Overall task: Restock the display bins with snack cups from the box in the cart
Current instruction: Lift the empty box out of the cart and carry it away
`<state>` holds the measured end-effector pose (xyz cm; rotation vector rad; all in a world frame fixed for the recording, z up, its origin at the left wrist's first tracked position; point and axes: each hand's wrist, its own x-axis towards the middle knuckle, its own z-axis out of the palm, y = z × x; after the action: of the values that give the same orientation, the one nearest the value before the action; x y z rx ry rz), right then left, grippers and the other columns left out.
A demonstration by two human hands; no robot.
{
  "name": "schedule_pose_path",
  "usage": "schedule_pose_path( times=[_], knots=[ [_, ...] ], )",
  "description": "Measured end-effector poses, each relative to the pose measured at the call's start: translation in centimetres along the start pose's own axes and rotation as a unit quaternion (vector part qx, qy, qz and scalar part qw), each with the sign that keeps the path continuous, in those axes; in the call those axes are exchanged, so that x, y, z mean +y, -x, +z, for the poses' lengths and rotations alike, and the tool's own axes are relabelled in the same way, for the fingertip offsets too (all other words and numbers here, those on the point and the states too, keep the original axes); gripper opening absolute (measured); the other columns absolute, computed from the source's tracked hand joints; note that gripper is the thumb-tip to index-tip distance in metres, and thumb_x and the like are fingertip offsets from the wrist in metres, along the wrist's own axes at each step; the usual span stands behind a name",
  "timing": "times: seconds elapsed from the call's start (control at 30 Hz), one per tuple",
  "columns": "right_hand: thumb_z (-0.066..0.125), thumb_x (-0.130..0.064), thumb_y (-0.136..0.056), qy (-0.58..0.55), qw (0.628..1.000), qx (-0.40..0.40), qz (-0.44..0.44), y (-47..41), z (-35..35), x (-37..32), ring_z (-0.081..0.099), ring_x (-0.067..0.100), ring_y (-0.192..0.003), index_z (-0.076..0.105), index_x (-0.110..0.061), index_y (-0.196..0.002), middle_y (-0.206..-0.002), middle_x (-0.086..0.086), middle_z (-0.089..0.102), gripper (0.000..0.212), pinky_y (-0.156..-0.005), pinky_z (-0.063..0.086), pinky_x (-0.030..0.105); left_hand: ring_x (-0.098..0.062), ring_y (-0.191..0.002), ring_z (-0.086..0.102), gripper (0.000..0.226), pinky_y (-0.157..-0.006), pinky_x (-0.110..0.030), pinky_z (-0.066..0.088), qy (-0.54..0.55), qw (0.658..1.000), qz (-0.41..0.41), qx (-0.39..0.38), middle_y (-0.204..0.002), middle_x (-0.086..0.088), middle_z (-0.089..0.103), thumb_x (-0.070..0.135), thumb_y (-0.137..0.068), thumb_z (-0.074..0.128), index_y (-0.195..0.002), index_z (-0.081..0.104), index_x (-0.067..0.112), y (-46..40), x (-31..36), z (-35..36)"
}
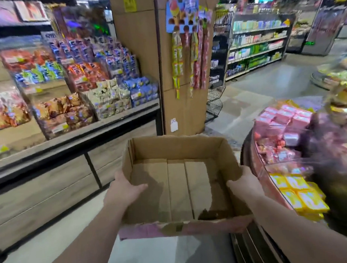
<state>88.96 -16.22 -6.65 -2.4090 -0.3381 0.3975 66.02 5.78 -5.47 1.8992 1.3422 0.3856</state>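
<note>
An open cardboard box (pixel 179 185) is held up in front of me, with nothing inside it. My left hand (pixel 124 188) grips its left wall, fingers curled over the rim into the box. My right hand (pixel 246 182) grips the right wall the same way. To the right is a round display stand (pixel 252 151) with clear bins holding pink packs (pixel 285 119) and yellow packs (pixel 302 197). No cart is in view.
A long shelf unit (pixel 69 144) with bagged snacks runs along the left. A cardboard-clad pillar (pixel 181 67) with hanging candy strips stands straight ahead. A black wire rack (pixel 216 100) is beside it. Open floor (pixel 265 85) leads to shelves at the back.
</note>
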Motion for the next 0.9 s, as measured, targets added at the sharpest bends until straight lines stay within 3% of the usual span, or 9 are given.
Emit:
schedule_pose_path(
  times=[0.2,0.4,0.53,0.63,0.8,0.9],
  knots=[
    [0.063,-0.027,-0.080,-0.028,0.999,0.007,0.026,-11.4,1.6,-6.4,0.062,0.028,-0.100,0.035,-0.022,-0.135,-0.114,0.007,0.059,0.062,-0.088,0.054,0.046,-0.029,-0.106,0.060,0.096,-0.087,-0.048,0.054,-0.037,0.998,0.033,-0.032,-0.125,-0.003,0.058,0.060,-0.057,0.077,-0.137,0.034,0.027,-15.7,5.7,0.9],
    [0.062,-0.027,-0.080,-0.021,0.999,0.023,0.029,-25.7,2.7,-9.3,0.059,0.024,-0.089,0.037,-0.021,-0.135,-0.100,0.002,0.055,0.060,-0.073,0.050,0.032,-0.034,-0.119,0.054,0.102,-0.095,-0.043,0.047,-0.040,0.998,0.040,-0.037,-0.135,-0.011,0.050,0.046,-0.068,0.081,-0.147,0.023,0.019,-28.2,12.4,7.3],
    [0.061,-0.025,-0.084,-0.047,0.998,-0.004,0.032,-36.9,3.3,-12.4,0.059,0.022,-0.090,0.037,-0.022,-0.136,-0.099,-0.001,0.052,0.058,-0.081,0.056,0.038,-0.034,-0.106,0.061,0.100,-0.091,-0.045,0.052,-0.007,0.999,-0.007,-0.051,-0.132,-0.011,0.052,0.043,-0.067,0.082,-0.144,0.023,0.019,-36.8,17.0,10.8],
    [0.061,-0.023,-0.086,-0.053,0.998,-0.019,0.007,-44.6,2.6,-15.3,0.054,0.017,-0.082,0.038,-0.023,-0.137,-0.094,-0.003,0.049,0.056,-0.073,0.052,0.031,-0.034,-0.111,0.058,0.096,-0.092,-0.046,0.051,-0.022,0.999,-0.025,-0.041,-0.135,-0.012,0.051,0.044,-0.068,0.081,-0.142,0.025,0.018,-42.8,21.2,12.7],
    [0.066,-0.024,-0.081,-0.063,0.998,-0.011,0.000,-56.4,0.9,-18.0,0.060,0.021,-0.089,0.035,-0.022,-0.140,-0.104,0.001,0.055,0.067,-0.079,0.057,0.037,-0.033,-0.114,0.057,0.099,-0.090,-0.041,0.050,-0.031,0.999,-0.015,-0.041,-0.134,-0.011,0.052,0.044,-0.072,0.078,-0.146,0.018,0.017,-51.9,28.6,17.1],
    [0.067,-0.022,-0.082,-0.072,0.997,0.015,0.017,-63.2,0.0,-17.9,0.058,0.017,-0.081,0.035,-0.021,-0.140,-0.098,-0.001,0.053,0.066,-0.066,0.054,0.029,-0.030,-0.110,0.059,0.102,-0.092,-0.043,0.050,-0.053,0.997,0.005,-0.057,-0.133,-0.010,0.053,0.049,-0.071,0.076,-0.147,0.015,0.019,-57.7,33.2,20.9]
  ],
)
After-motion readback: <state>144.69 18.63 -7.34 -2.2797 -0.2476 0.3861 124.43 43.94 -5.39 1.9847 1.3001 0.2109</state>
